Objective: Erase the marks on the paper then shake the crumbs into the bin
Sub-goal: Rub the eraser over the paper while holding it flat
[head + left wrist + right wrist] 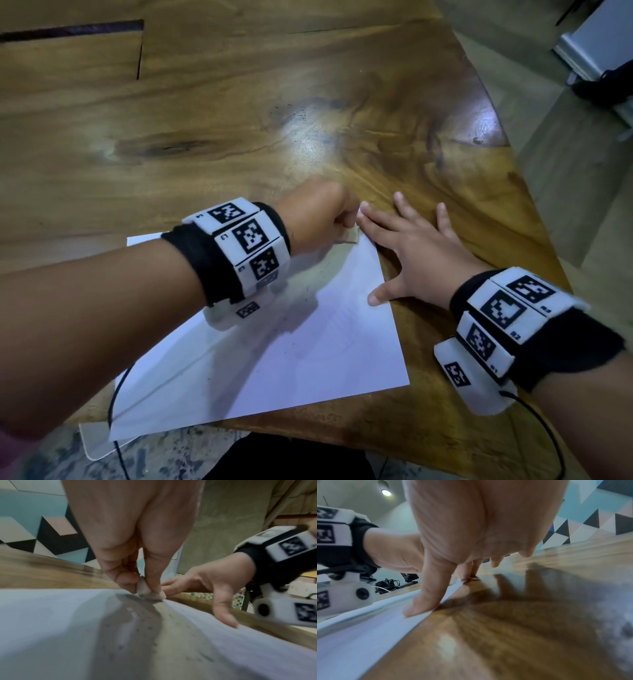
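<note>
The head view shows both forearms over a white sheet of paper (274, 342) lying on a glossy wooden table (239, 120), its near corner overhanging the table edge. From above the left hand (317, 216) looks like a closed fist at the far right corner of the sheet, and what it holds is nearly hidden. The left wrist view settles it: thumb and fingertips pinch a small worn whitish eraser (149, 593), pressed down onto the paper at that corner. That same view shows dark crumbs (150, 627) and grey smudging scattered on the sheet just behind the grip, which from the head view are only faint specks.

The right hand (414, 250) lies flat with fingers spread, holding nothing, just beside the eraser. The right wrist view shows its thumb (423, 601) pressing the sheet's right edge while the other fingers rest on bare wood beyond it.

Both wrists wear black straps with white blocks of square black-and-white markers (250, 236); small codes are printed beside them, too small to read reliably. The paper's surface shows faint remaining lines near the right thumb.
</note>
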